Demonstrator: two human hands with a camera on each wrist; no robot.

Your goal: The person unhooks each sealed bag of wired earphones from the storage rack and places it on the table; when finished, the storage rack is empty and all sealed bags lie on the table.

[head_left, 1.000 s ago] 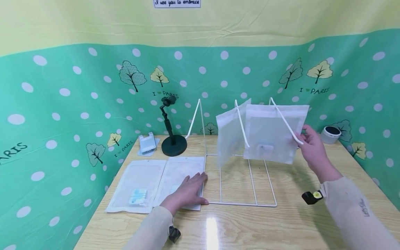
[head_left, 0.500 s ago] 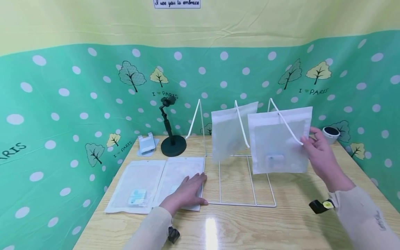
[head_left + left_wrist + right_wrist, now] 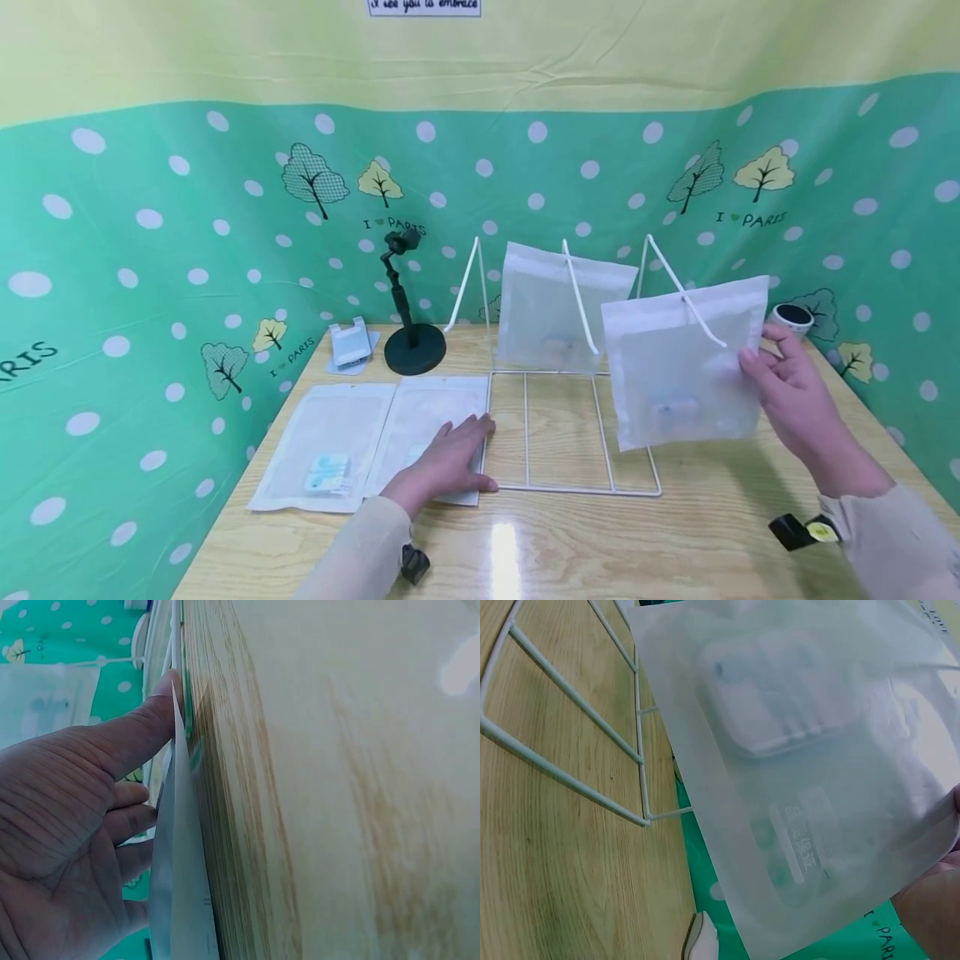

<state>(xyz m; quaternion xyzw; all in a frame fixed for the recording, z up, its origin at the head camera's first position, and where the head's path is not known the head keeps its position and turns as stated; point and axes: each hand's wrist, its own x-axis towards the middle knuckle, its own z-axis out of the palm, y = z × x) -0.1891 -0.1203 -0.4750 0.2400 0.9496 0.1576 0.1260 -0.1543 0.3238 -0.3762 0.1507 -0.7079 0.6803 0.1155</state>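
Observation:
My right hand (image 3: 802,392) pinches the right edge of a frosted bag (image 3: 678,367) that hangs on the right arm of a white wire rack (image 3: 527,425). In the right wrist view, a pale rounded item (image 3: 780,697) and printing show through the bag. Another frosted bag (image 3: 528,304) hangs from the middle arm, turned slightly. My left hand (image 3: 446,462) rests with extended fingers over a flat bag (image 3: 442,400) and the rack's left base bar. In the left wrist view, my thumb touches the rack, with a bag edge (image 3: 180,862) beside it.
One more flat bag (image 3: 341,425) with a light-blue item lies left on the wooden table. Behind are a light-blue folding stand (image 3: 352,343), a black round-based stand (image 3: 416,350) and a white device with a dark top (image 3: 793,317). The rack's left arm (image 3: 463,287) is bare.
My right hand has moved right and toward me, drawing the bag along the right arm toward its front end. The bag on the middle arm has swung round. My left hand stays put.

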